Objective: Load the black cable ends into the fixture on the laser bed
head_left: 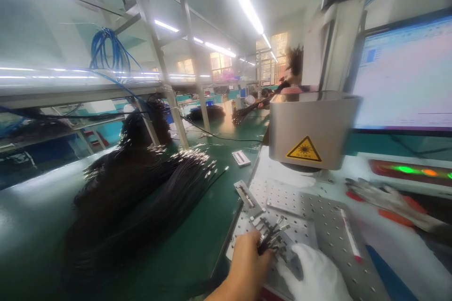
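Observation:
My bare left hand is closed around a bunch of black cables with silvery metal connector ends, which fan out past the fingers. Close by on the right is my right hand in a white glove, beside the connector ends. Blur smears its fingers, so I cannot tell whether it grips any of them. Both hands are over a perforated metal plate. A slotted metal fixture lies at the plate's left edge, just beyond my left hand.
A laser marking head with a yellow warning sign overhangs the plate. Left on the green table lies a large pile of black cables. A marker, used gloves and a monitor are at right. A person works behind.

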A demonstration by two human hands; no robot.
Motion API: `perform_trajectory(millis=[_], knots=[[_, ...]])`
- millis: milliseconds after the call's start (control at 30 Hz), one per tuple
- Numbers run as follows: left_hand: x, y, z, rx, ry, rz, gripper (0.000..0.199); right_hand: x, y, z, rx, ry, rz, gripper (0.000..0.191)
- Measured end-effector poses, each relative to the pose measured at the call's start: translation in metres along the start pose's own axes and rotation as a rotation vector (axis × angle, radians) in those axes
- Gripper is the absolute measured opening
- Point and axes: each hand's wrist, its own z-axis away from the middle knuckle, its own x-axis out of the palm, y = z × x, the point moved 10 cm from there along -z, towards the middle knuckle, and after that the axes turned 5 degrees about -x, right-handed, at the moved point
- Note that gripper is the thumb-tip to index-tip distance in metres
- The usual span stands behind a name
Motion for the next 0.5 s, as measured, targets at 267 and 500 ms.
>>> perform_trajectory(millis=[267,500], knots=[[0.012,-0.007,0.0,-0.003,-0.017,-0.023,0.014,-0.007,-0.012,0.003,-0.135,-0.031,0.005,0.039],[0.017,-0.011,0.0,-0.048,-0.07,0.04,0.018,0.0,0.019,-0.007,0.32,-0.173,-0.338,0.044]])
